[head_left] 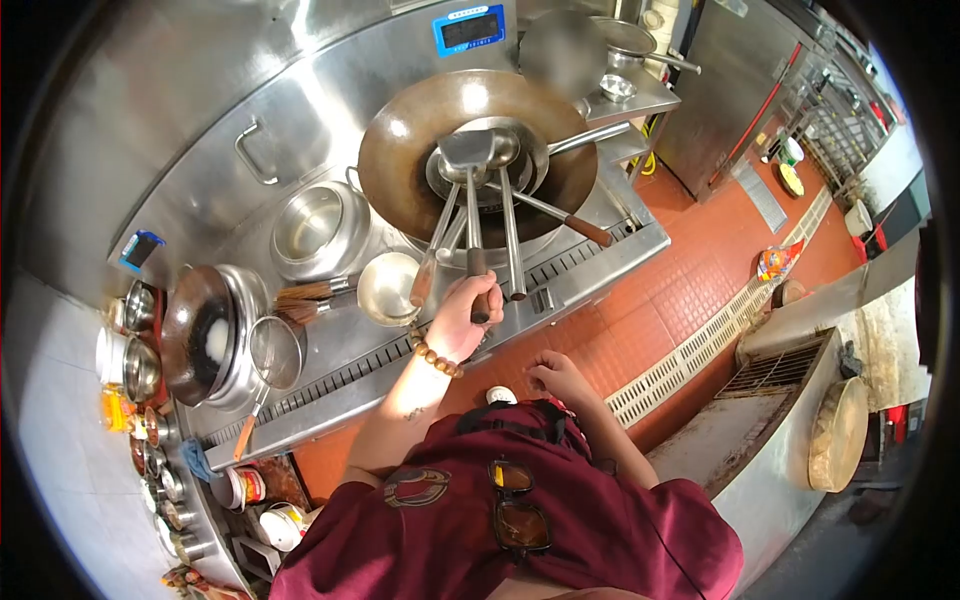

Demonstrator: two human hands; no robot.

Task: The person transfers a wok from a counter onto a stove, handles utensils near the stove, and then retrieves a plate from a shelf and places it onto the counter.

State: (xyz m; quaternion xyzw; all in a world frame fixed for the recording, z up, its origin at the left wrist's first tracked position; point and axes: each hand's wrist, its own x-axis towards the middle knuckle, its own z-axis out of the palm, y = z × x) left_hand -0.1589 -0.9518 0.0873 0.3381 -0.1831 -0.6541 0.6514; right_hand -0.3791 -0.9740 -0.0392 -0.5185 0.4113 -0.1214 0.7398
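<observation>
My left hand, with a beaded bracelet at the wrist, is wrapped round the dark handle of a metal spatula. The spatula's blade lies over a strainer and ladles inside a big brown wok on the steel stove. Several other handles fan out over the wok's near rim beside it. Low at the front of my body, my right hand hangs clear of the stove with its fingers curled; what they hold, if anything, is hidden.
Left of the wok stand a round metal pot, a shallow bowl, a brush and a second wok with a wire skimmer. A steel counter is at the right, beyond a floor drain.
</observation>
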